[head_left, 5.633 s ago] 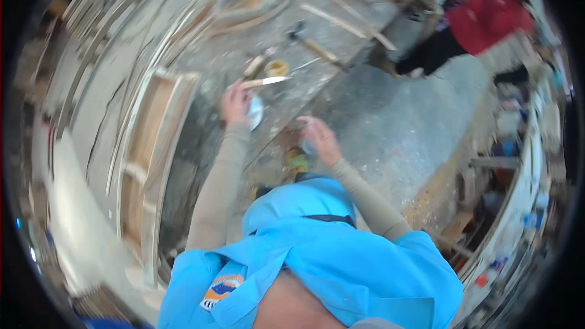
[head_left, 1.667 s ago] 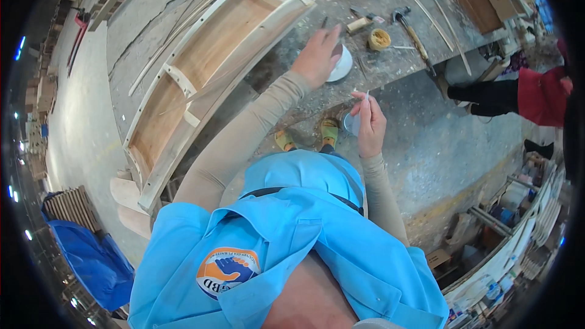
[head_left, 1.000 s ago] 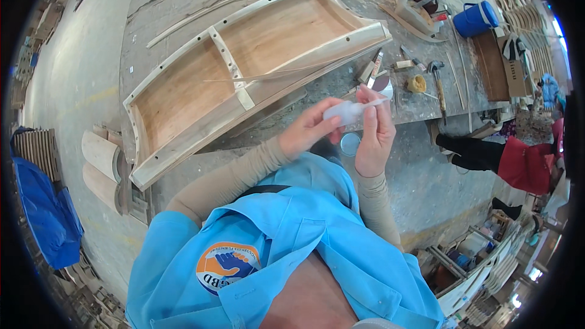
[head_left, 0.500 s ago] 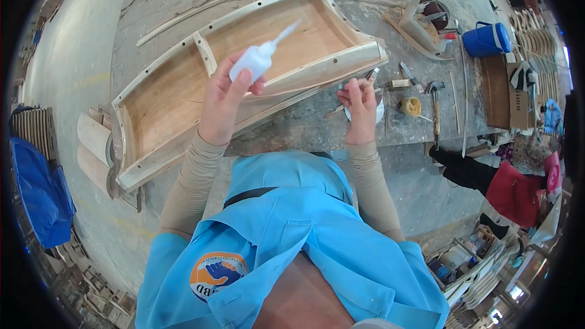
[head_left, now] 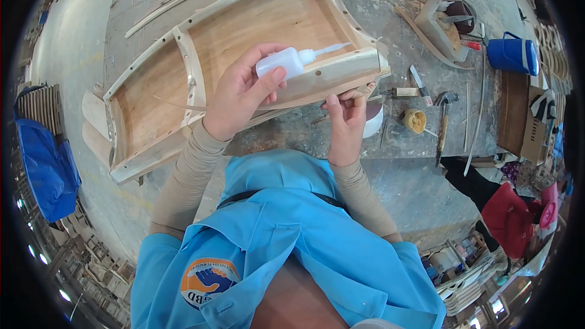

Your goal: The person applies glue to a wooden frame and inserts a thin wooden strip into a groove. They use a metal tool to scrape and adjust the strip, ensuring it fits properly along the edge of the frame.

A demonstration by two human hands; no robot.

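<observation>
My left hand is wrapped round a white squeeze bottle. Its long thin nozzle points right, above the near rail of a curved wooden frame with a plywood panel inside. By the frame's near right corner is my right hand, thumb and fingers pinched together. What they hold, if anything, cannot be made out. Partly behind that hand, a white and brown round object rests on the worktable. A thin wood strip lies across the frame beside my left wrist.
Right of the frame lie a knife, a tub of yellowish paste with a stick, and a hammer. Beyond them stand a cut-open plastic container and a blue jug. Long wood strips lie along the far side.
The bottle has tipped from a steep slant to nearly level, its nozzle swinging right. My right hand has moved left, closer to the frame's near edge. The whole view has shifted slightly.
</observation>
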